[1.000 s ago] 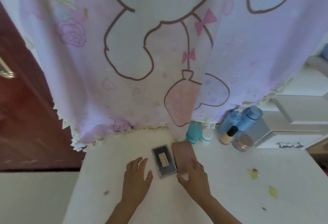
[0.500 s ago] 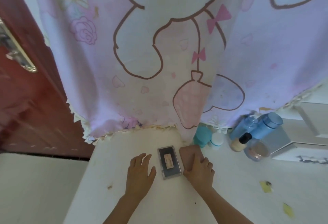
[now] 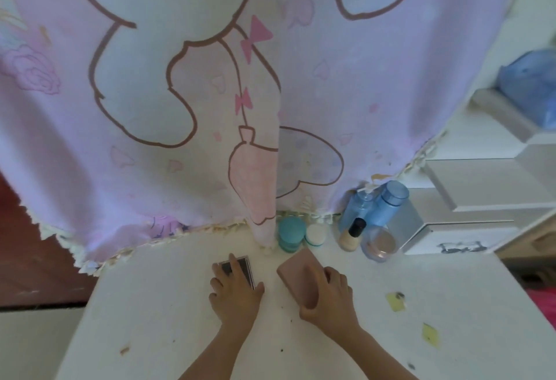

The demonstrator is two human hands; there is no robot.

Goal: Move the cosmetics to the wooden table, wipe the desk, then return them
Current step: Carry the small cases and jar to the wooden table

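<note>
On the white desk (image 3: 162, 304) my left hand (image 3: 236, 292) lies over a dark flat palette (image 3: 240, 264), fingers on top and thumb against its right edge, gripping it. My right hand (image 3: 328, 298) grips a pink flat case (image 3: 296, 274), fingers curled over its right side and thumb at its near corner. The two cases sit apart with a gap between them. Behind them stand a teal jar (image 3: 290, 233), a small white jar (image 3: 316, 233), a foundation bottle (image 3: 352, 235), a clear round jar (image 3: 380, 246) and two blue bottles (image 3: 386, 203).
A pink cartoon cloth (image 3: 180, 109) hangs down to the desk's back edge. White drawer boxes (image 3: 451, 238) stand at the right. Yellow scraps (image 3: 395, 301) and dark specks lie on the desk's right part. A dark red door (image 3: 30, 259) is at the left.
My left hand moved from the bare desk onto the dark palette and took hold of it. The right hand closed round the pink case, and the two cases came apart.
</note>
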